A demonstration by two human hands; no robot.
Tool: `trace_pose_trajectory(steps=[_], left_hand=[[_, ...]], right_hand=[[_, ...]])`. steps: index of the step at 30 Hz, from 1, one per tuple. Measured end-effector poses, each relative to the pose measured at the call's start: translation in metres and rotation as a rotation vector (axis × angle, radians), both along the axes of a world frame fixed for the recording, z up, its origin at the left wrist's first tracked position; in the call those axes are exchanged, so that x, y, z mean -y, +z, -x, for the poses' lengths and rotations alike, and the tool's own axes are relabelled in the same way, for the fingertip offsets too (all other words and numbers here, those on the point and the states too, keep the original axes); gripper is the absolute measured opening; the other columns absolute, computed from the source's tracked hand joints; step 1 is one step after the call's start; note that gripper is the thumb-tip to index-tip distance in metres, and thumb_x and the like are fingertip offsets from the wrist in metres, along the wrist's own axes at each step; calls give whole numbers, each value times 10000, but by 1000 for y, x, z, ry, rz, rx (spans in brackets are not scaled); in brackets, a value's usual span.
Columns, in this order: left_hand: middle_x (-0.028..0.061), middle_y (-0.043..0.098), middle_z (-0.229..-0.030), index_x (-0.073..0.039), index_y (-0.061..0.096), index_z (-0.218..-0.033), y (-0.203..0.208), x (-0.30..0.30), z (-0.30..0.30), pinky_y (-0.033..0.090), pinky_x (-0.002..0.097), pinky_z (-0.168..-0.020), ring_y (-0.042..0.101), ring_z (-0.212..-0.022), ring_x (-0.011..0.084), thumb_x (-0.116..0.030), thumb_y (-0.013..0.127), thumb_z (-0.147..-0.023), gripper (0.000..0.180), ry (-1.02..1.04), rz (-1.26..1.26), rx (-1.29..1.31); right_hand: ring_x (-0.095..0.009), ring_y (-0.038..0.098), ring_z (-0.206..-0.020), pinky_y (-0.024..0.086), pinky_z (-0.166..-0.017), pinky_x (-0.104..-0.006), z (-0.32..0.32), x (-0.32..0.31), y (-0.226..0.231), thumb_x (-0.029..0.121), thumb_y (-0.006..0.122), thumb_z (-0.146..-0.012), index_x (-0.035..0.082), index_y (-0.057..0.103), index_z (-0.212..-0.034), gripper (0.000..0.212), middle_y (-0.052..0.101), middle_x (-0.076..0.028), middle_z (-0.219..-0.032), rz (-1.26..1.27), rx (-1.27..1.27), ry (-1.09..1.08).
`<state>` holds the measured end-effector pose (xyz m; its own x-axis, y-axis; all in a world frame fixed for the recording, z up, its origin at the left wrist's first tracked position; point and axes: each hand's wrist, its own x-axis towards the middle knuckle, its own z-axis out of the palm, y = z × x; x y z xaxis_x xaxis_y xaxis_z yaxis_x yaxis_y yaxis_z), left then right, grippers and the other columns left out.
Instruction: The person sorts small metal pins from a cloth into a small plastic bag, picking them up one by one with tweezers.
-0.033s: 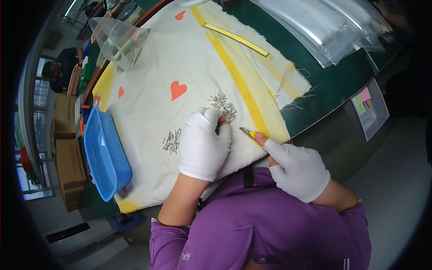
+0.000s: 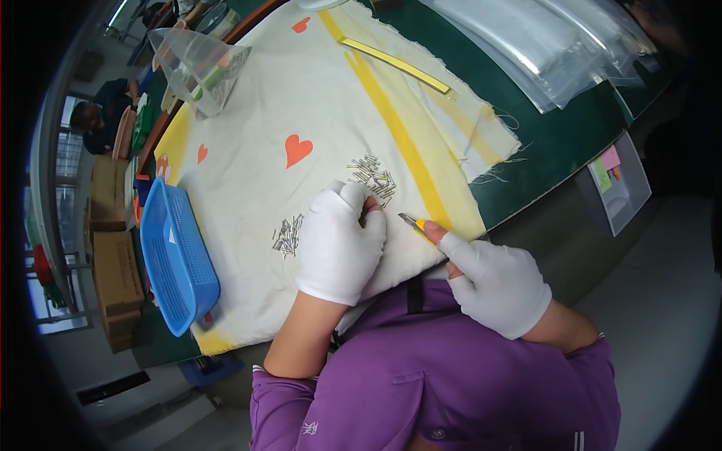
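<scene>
**Gloved hands over small metal pins on a heart-printed cloth**

From the head camera, looking down: a cream cloth [image 2: 301, 113] with orange hearts and a yellow stripe covers most of a dark green table [image 2: 571, 128]. The left hand [image 2: 342, 244], in a white glove, lies knuckles-up on the cloth with its fingers curled under; whether they pinch anything I cannot tell. Just beyond its fingertips lies a loose heap of small metal pins [image 2: 372, 177], and a second, smaller heap [image 2: 287, 234] sits just beside its outer edge. The right hand [image 2: 496, 282], also gloved, is closed around a slim yellow-handled tool [image 2: 412, 223] whose tip points toward the left hand; the exposed fingertip presses on it.

Beyond the hands, a long yellow strip [image 2: 398, 66] lies on the cloth, and clear plastic sheets [image 2: 549, 37] are stacked past the right hand. Outside the left hand stands a blue mesh basket [image 2: 177, 259]; farther off, a clear bag [image 2: 199, 68]. A grey tray [image 2: 617, 184] sits below the table edge to the right.

Cardboard boxes and another person at the far left are dim and warped by the lens. The tool's blade is too small to make out.
</scene>
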<state>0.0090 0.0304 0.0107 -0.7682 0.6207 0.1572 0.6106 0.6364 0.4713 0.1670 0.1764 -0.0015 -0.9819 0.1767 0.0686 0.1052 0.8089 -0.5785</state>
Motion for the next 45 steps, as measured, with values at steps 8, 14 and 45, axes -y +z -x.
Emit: trace_pose_trajectory(steps=[8, 14, 45], left_hand=[[153, 589, -777, -37, 579, -789, 3, 10, -13, 476, 458, -641, 594, -741, 362, -63, 671, -793, 95, 0, 22, 34], [157, 589, -775, -29, 572, -789, 0, 11, -13, 472, 464, -633, 591, -723, 368, -50, 672, -786, 102, -27, 1, 17], [133, 610, -819, -40, 620, -857, 4, 22, -8, 490, 430, -667, 607, -760, 332, -69, 722, -785, 129, 28, -48, -46]], right_hand=[[-221, 541, -526, 451, -624, -388, 6, 7, 5, 169, 655, -807, 202, 622, -1361, 557, 490, -22, -605, -123, -82, 58], [-224, 547, -534, 460, -656, -396, 7, 9, 6, 168, 652, -800, 186, 628, -1353, 554, 488, -21, -597, -134, -78, 63], [-265, 604, -569, 518, -546, -395, 2, 0, 5, 94, 614, -825, 171, 581, -1387, 568, 596, -76, -697, -102, -13, -17]])
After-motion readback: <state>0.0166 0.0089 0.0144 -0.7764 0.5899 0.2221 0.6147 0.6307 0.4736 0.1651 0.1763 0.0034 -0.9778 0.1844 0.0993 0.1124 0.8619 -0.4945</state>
